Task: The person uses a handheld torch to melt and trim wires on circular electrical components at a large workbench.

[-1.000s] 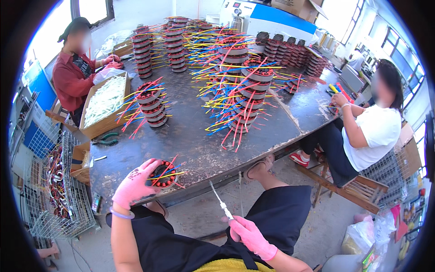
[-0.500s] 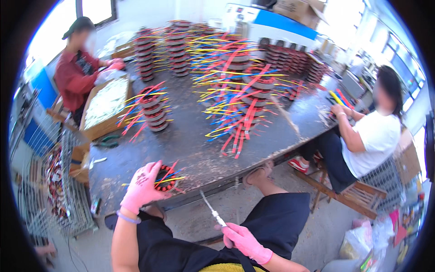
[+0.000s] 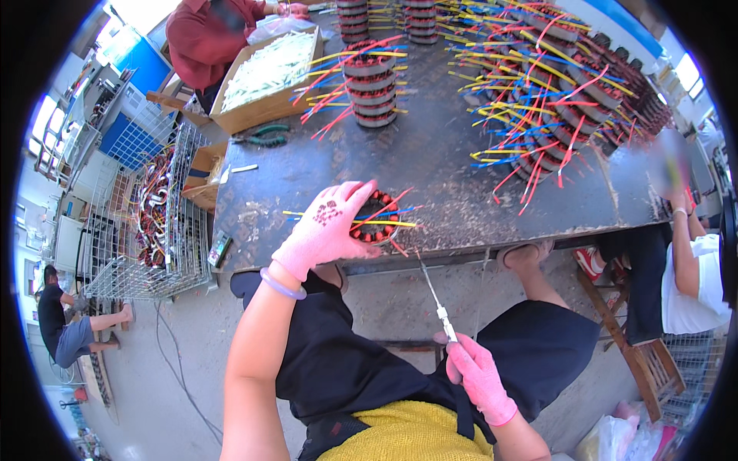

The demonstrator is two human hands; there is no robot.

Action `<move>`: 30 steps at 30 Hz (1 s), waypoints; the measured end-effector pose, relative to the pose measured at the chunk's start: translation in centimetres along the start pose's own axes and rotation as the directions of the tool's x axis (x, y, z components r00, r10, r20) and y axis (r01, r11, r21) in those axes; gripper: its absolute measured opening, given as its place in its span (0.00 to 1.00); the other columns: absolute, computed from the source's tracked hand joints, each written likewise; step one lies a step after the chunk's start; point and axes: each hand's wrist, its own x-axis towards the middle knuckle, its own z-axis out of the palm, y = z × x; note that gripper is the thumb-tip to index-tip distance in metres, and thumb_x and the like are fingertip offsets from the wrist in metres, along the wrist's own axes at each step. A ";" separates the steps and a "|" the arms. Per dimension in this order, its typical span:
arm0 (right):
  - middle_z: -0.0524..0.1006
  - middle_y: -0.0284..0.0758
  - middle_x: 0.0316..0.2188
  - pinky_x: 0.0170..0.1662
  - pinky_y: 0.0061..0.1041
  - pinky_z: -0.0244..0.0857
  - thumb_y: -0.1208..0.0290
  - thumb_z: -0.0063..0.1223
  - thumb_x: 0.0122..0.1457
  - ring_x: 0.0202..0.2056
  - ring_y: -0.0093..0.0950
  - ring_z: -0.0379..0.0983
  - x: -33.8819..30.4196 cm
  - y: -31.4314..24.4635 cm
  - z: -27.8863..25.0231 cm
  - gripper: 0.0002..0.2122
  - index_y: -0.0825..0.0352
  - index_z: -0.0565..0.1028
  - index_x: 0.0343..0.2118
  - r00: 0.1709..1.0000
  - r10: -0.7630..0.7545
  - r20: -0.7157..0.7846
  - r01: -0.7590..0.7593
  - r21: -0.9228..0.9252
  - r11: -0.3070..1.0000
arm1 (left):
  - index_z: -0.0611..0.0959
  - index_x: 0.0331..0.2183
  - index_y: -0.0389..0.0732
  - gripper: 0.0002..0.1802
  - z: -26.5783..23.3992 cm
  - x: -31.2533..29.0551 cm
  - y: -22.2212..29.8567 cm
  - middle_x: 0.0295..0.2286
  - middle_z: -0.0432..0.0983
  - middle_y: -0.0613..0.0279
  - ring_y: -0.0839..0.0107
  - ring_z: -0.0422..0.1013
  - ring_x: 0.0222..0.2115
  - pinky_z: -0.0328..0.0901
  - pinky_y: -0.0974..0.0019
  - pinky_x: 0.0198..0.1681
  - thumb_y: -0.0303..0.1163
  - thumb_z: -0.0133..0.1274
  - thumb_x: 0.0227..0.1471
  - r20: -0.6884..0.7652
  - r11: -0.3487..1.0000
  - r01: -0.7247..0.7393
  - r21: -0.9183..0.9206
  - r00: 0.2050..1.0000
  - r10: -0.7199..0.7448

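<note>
My left hand [image 3: 330, 223], in a pink glove, grips a round motor stator [image 3: 390, 209] at the table's near edge. The stator has red-and-black windings, with red, blue and yellow wire leads sticking out; my palm hides its left side. My right hand [image 3: 478, 376], gloved in pink too, is closed around the handle of a thin-shafted tool [image 3: 442, 313] with a white collar. Its slender tip points up toward the stator, just short of it and apart from it. Behind my left hand stands a short stack of wired stators [image 3: 373, 96].
Taller stator stacks [image 3: 530, 100] with splayed leads fill the table's right rear. Green-handled pliers [image 3: 265, 136] lie beside a cardboard box [image 3: 254, 115] of pale pieces. Wire baskets [image 3: 142, 246] stand left of the table [image 3: 307, 165]. One co-worker [image 3: 206, 42] is at far left, another [image 3: 696, 269] at right.
The view has turned toward the left and down, so the table and both hands appear farther right. My left hand still holds the stator, and my right hand keeps the tool.
</note>
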 end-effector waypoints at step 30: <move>0.67 0.24 0.18 0.26 0.18 0.57 0.64 0.43 0.70 0.21 0.14 0.62 1.3 1.3 0.2 0.16 0.70 0.74 0.52 1.000 -0.013 0.018 0.013 -0.025 1.000 | 0.70 0.58 0.36 0.56 0.0 -0.1 0.6 0.52 0.70 0.50 0.50 0.68 0.52 0.62 0.55 0.58 0.50 0.74 0.29 -0.025 0.997 0.041 0.070 0.999 -0.039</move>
